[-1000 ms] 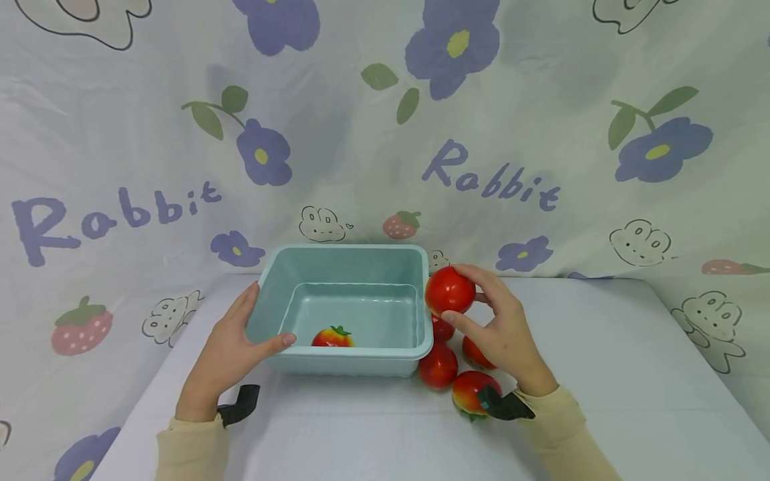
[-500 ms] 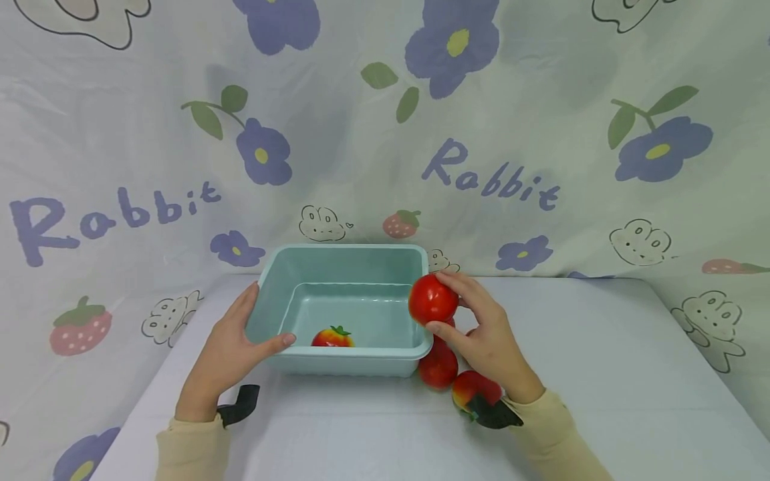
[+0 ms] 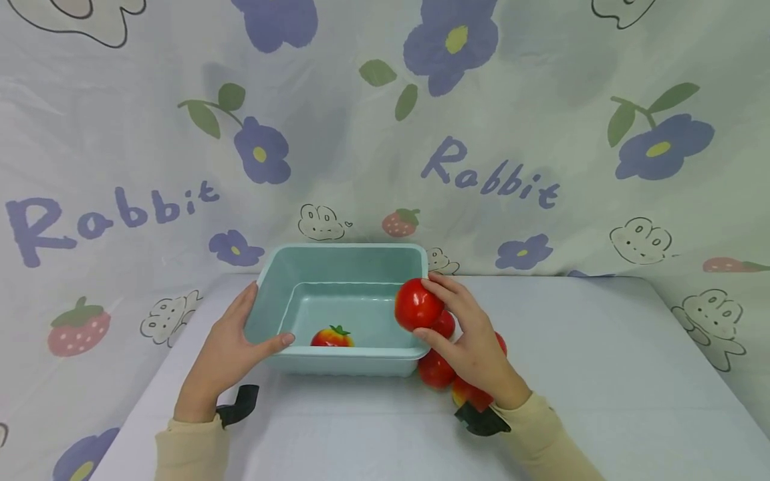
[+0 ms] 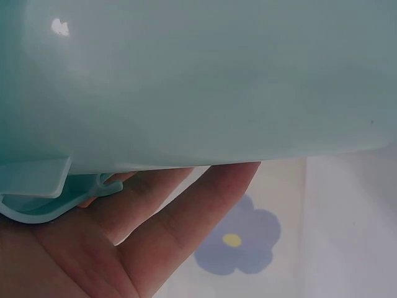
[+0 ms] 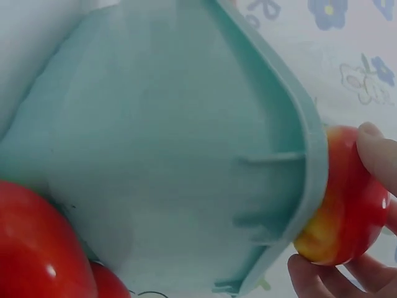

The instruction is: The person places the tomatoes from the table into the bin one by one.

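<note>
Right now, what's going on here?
A person's right grip holds a glossy red round fruit at the right rim of a pale teal rectangular plastic bin. The left grip holds the bin's left side. One red-and-yellow round fruit with green leaves lies inside; more red fruits sit outside, along its right.

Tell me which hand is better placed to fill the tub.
Probably the right hand: it holds a tomato at one side of the tub, while the left hand grips the other.
</note>
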Demonstrator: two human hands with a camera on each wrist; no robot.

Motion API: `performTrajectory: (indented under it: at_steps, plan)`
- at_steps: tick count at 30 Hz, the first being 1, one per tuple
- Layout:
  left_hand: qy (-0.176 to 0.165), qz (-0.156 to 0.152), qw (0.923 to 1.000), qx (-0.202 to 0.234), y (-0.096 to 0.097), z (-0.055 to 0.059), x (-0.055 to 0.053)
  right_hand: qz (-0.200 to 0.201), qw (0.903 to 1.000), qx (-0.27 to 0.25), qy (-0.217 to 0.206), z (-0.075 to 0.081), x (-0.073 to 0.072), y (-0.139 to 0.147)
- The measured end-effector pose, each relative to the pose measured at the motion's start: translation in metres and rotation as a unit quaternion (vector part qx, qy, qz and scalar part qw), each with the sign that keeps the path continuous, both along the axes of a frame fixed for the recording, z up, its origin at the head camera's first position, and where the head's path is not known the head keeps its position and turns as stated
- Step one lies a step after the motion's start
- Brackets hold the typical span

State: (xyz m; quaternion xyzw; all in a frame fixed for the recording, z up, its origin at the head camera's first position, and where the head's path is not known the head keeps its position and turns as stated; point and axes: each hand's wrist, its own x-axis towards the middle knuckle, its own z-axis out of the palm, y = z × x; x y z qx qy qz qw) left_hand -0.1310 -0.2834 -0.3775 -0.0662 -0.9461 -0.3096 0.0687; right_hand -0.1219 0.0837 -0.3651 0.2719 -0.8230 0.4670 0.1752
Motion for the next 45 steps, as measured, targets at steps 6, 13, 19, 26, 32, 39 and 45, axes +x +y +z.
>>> performTrajectory:
  at_steps: [6, 13, 19, 26, 32, 39, 45]
  plan:
    - [0.005, -0.006, 1.0000, 0.003, -0.001, -0.001, 0.000, 0.004, 0.9999, 0.008, 0.009, -0.020, -0.008, -0.002]
    - [0.003, -0.010, 0.9999, 0.005, -0.002, -0.002, 0.000, 0.011, 0.9997, 0.008, 0.021, -0.021, -0.005, -0.007]
    - [0.002, -0.009, 0.9999, 0.005, -0.001, -0.002, 0.001, 0.014, 0.9995, 0.015, 0.024, -0.024, -0.004, -0.010]
    - [0.004, -0.002, 1.0000, 0.004, -0.001, -0.003, 0.000, 0.019, 0.9994, 0.027, 0.013, -0.026, -0.003, -0.012]
    - [0.009, -0.003, 0.9999, 0.005, -0.001, -0.002, 0.000, 0.032, 0.9991, 0.023, 0.014, -0.027, -0.004, -0.014]
    - [0.005, -0.001, 1.0000, 0.006, -0.002, -0.003, 0.000, 0.043, 0.9987, 0.022, 0.014, -0.026, -0.004, -0.014]
    - [0.006, -0.003, 0.9999, 0.008, -0.002, -0.002, 0.000, 0.042, 0.9986, 0.029, 0.012, -0.026, -0.005, -0.011]
